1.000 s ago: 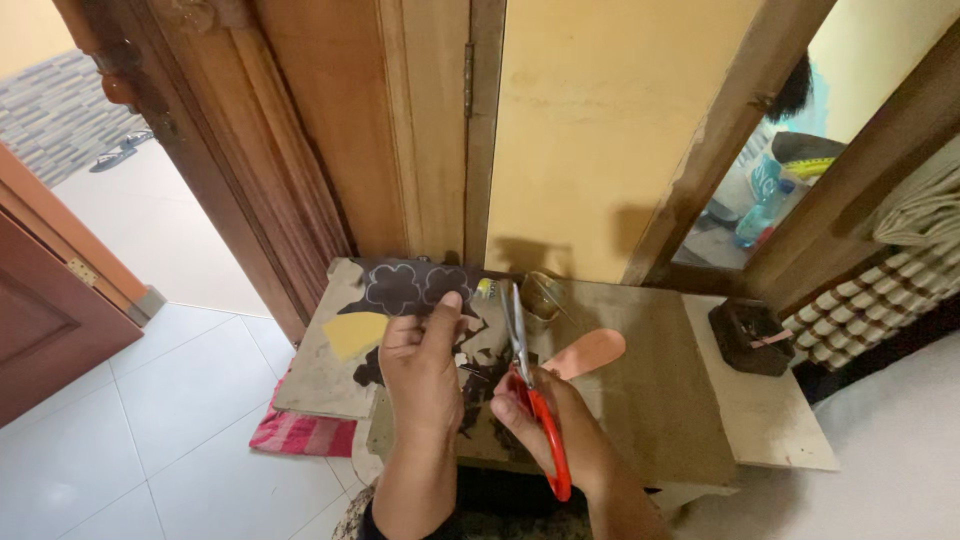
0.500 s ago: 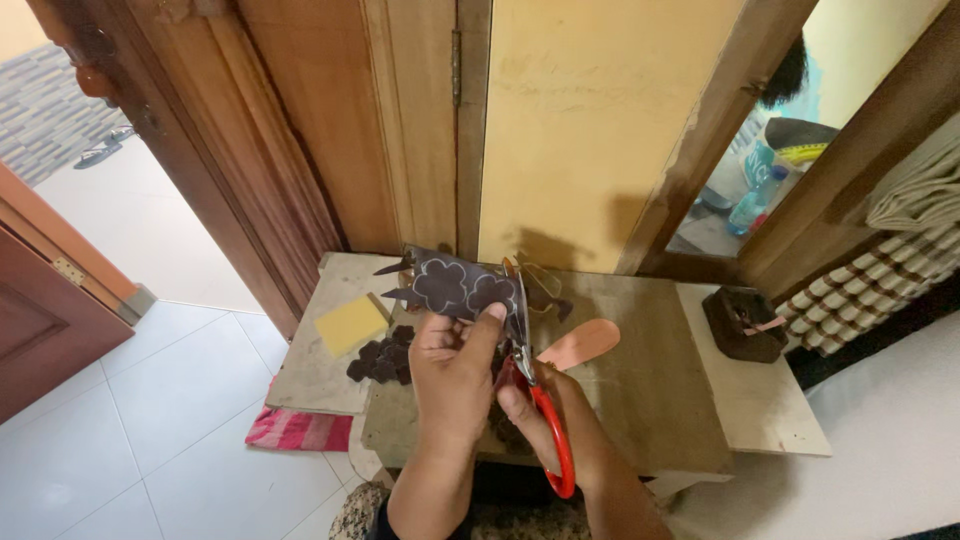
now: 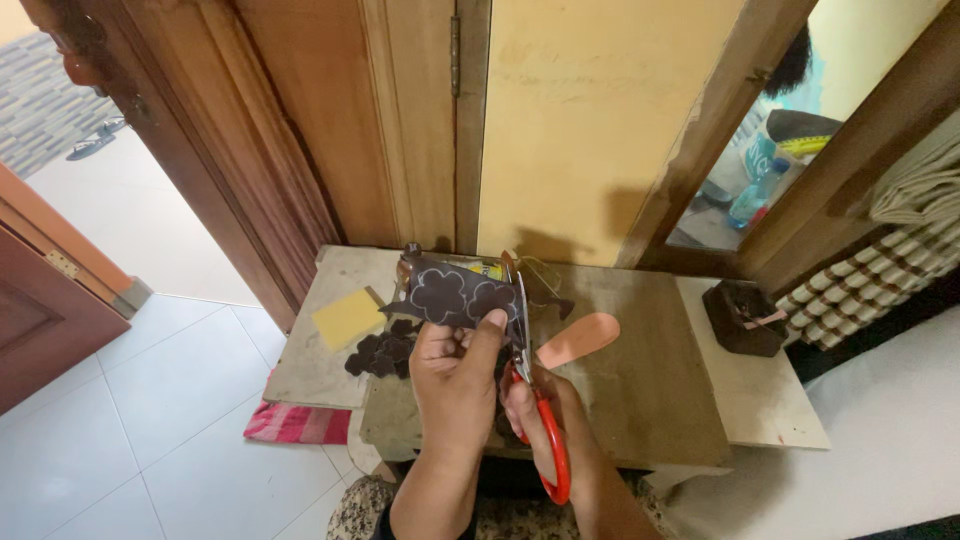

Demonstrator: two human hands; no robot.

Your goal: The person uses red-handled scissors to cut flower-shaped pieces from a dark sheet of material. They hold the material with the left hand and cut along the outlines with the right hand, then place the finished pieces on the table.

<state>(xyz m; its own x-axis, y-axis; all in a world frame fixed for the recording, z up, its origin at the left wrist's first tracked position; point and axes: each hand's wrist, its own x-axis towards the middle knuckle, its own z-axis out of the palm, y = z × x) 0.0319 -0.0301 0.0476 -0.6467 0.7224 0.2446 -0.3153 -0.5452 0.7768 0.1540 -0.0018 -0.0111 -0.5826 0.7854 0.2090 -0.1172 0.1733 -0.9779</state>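
My left hand (image 3: pixel 455 375) pinches a dark brown sheet (image 3: pixel 455 293) with flower outlines drawn on it, held up over the low wooden table (image 3: pixel 650 380). My right hand (image 3: pixel 545 415) grips red-handled scissors (image 3: pixel 545 440), whose blades point up along the sheet's right edge. A pile of dark cut-out flower shapes (image 3: pixel 383 352) lies on the board just left of my left hand, beside a yellow square (image 3: pixel 348 318).
A pink oval piece (image 3: pixel 578 339) lies on the table right of the scissors. A dark wooden box (image 3: pixel 743 317) stands at the right end. A striped pink cloth (image 3: pixel 297 422) lies on the white tile floor. Wooden door frames and a yellow wall rise behind.
My left hand has shifted the dark sheet to the right and lowered it toward the scissors. The scissors blades now lie against the sheet's right edge.
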